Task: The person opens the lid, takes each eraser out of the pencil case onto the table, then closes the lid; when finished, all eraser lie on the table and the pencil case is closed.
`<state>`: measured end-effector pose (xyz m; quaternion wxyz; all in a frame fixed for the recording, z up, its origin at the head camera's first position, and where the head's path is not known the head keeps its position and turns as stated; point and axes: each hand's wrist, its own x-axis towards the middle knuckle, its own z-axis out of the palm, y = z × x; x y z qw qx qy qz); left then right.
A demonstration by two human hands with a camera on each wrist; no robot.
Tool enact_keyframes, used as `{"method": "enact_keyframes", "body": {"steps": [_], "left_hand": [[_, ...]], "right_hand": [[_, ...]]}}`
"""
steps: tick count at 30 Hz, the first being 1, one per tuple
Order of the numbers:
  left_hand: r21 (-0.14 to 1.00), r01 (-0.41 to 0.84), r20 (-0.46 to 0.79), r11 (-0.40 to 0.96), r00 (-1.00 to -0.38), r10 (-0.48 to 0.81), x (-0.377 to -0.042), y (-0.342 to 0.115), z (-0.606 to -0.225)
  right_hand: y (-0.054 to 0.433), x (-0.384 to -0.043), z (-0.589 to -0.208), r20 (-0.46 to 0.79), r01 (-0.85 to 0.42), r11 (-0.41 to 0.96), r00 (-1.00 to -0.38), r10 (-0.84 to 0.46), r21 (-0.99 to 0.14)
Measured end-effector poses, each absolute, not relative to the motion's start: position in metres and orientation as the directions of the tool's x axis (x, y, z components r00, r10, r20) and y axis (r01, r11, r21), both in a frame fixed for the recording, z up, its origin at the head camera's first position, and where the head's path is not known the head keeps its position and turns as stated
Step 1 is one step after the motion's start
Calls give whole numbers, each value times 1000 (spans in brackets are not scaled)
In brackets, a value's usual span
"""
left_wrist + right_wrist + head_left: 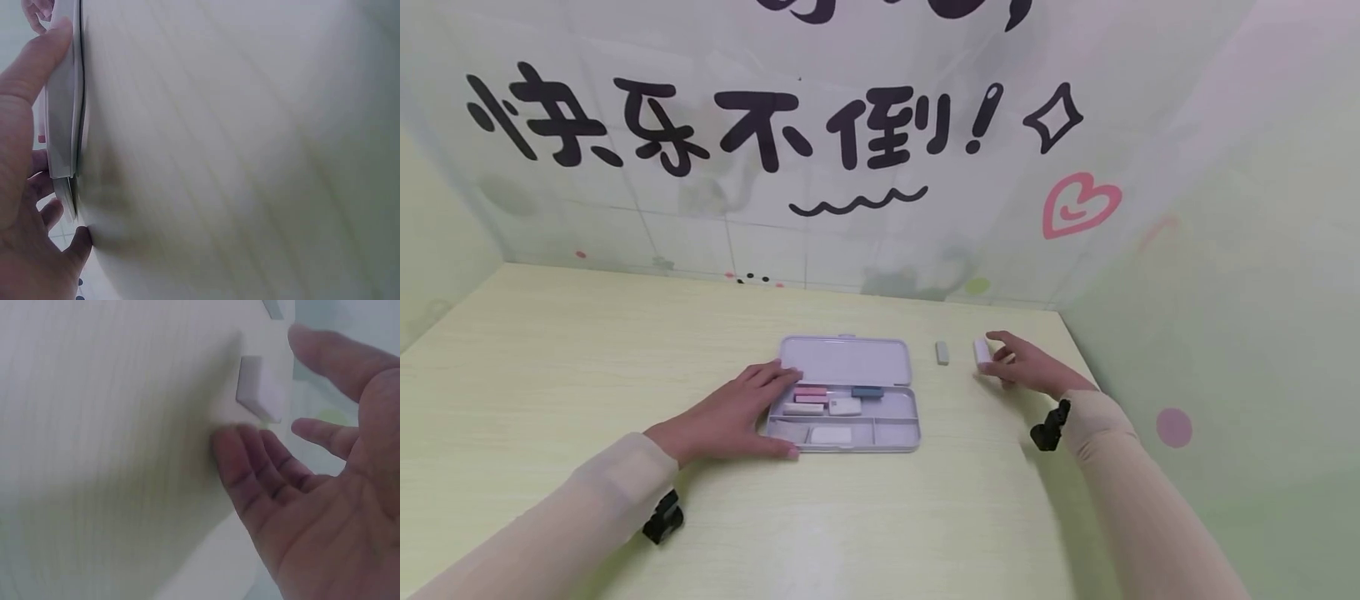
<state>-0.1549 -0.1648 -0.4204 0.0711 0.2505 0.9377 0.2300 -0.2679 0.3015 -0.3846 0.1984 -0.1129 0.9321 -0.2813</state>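
A pale lilac pencil case [846, 360] lies with its lid folded back on the table. My left hand [726, 418] rests spread along its left end, the thumb against the front wall and the fingers by the hinge. Inside are pink blocks [810, 392], a dark blue block [867, 392] and several white ones [831, 435] that look like erasers. To the right of the case, a white eraser-like block [257, 387] sits on the table between the thumb and fingers of my right hand [1028, 365], with gaps around it in the right wrist view.
A small grey block [942, 353] stands between the case and my right hand. The pale wood table [880, 525] meets a printed wall sheet [700, 225] at the back, and another wall panel [1225, 333] rises close by on the right.
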Motion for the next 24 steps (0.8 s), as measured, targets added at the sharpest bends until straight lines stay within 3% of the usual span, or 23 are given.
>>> {"method": "enact_keyframes", "body": {"steps": [5, 9, 17, 24], "left_hand": [[464, 433, -25, 773, -866, 500, -155, -164, -421], [466, 432, -24, 772, -866, 499, -155, -164, -420], [473, 426, -23, 771, -869, 494, -154, -165, -419], [470, 430, -18, 771, -869, 495, -154, -165, -420]], "right_hand": [[281, -264, -377, -125, -307, 810, -899, -419, -500], [251, -256, -369, -3, -470, 754, -848, -531, -459], [185, -228, -363, 24, -746, 616, -642, -767, -254], [155, -216, -369, -42, -795, 580, -583, -811, -177]]}}
